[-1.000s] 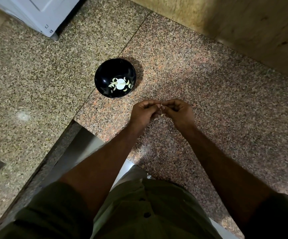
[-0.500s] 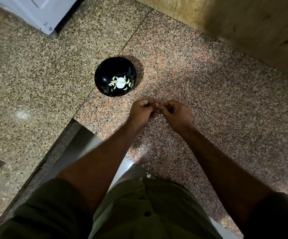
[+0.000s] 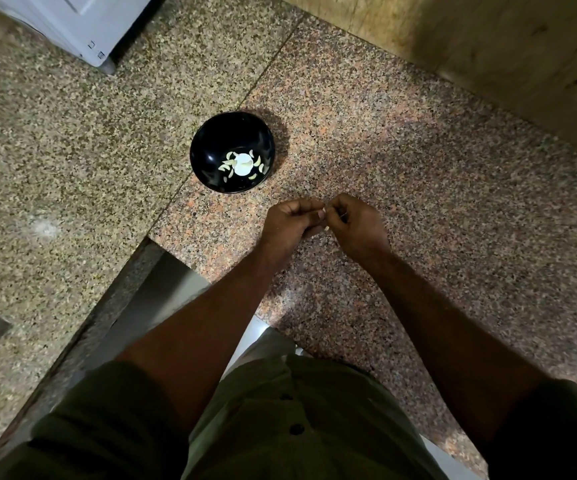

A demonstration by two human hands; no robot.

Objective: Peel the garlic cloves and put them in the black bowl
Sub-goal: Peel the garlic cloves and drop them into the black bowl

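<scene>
A black bowl (image 3: 211,147) stands on the granite counter and holds several pale peeled garlic cloves (image 3: 242,164). Just below and to the right of it, my left hand (image 3: 290,225) and my right hand (image 3: 359,226) meet with curled fingers. Between their fingertips they pinch a small garlic clove (image 3: 327,228), of which only a pale tip shows. The rest of the clove is hidden by my fingers.
The speckled granite counter (image 3: 418,168) runs in an L around a cut-out edge (image 3: 134,271) at lower left. A white appliance (image 3: 83,26) stands at the top left. A tan wall (image 3: 488,46) bounds the counter at the top right.
Both hands have stayed together on the clove, shifting only slightly. The bowl has not moved.
</scene>
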